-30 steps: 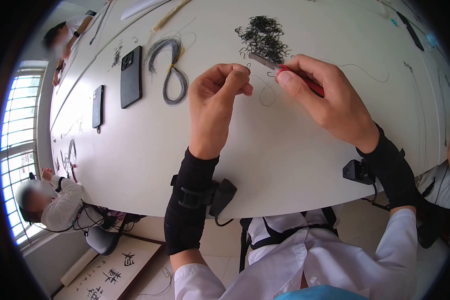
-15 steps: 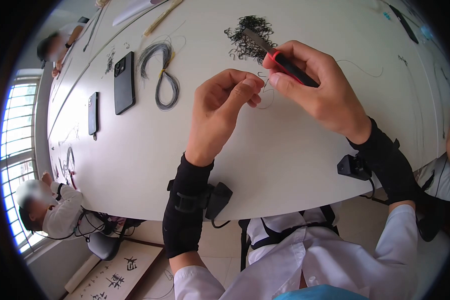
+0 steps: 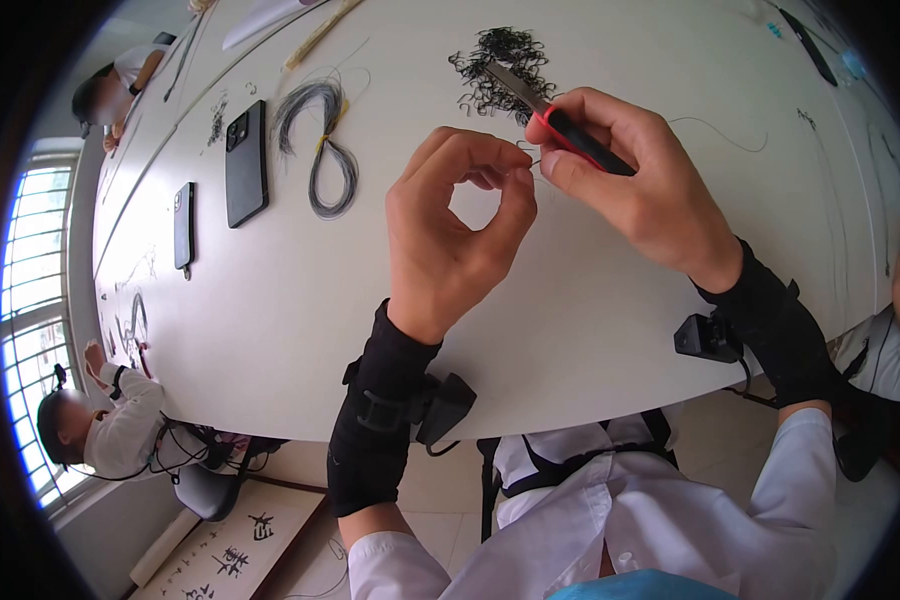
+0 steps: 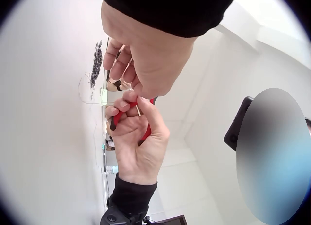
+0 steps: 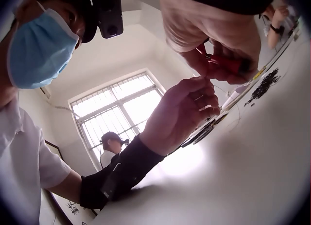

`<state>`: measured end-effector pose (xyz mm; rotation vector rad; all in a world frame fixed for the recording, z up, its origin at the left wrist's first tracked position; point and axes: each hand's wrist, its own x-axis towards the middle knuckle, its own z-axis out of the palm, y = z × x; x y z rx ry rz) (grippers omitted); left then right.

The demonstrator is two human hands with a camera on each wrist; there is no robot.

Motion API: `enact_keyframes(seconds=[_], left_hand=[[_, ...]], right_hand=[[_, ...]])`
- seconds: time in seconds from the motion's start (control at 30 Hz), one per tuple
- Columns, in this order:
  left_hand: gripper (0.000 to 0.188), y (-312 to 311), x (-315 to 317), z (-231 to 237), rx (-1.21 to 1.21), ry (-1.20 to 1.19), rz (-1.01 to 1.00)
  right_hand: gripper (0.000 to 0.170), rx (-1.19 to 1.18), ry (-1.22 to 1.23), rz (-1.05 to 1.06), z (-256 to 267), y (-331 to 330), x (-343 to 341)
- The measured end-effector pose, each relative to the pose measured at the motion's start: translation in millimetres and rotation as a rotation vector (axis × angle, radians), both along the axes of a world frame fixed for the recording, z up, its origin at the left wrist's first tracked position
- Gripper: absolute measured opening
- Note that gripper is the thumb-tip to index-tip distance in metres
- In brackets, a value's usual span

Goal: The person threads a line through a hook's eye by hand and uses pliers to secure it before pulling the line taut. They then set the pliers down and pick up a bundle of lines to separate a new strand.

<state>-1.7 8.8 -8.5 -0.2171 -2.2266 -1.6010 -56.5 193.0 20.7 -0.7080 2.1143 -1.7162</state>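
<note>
My right hand (image 3: 625,165) grips pliers (image 3: 585,140) with red and black handles, their grey metal nose directed at the far left, over a pile of small black hooks (image 3: 500,65). Close beside it on the left, my left hand (image 3: 455,210) bends thumb and index finger into a ring, their tips near the right thumb. Something thin like a line (image 3: 536,162) runs between the fingertips of both hands; its detail is too small to make out. From the left wrist, the two pliers handles (image 4: 146,133) show spread across the right palm. In the right wrist view the fingertips of both hands meet.
Left of the hands lie a tied bundle of grey line (image 3: 335,180), a black phone (image 3: 248,165) and a smaller phone (image 3: 185,228). A loose thin line (image 3: 725,133) curves at the right. Other people (image 3: 80,420) sit around the white table (image 3: 570,330).
The right hand has raised and turned the pliers, swinging their nose away from the left fingers. The left hand has moved right, and its thumb and index finger have widened into a ring.
</note>
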Motion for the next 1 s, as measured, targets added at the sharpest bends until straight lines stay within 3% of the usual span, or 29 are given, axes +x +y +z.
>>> enact_keyframes(seconds=[1.0], left_hand=[[0.018, 1.2, -1.3, 1.1, -0.274, 0.213, 0.071]], right_hand=[[0.024, -0.050, -0.029, -0.046, -4.4, -2.8, 1.5]])
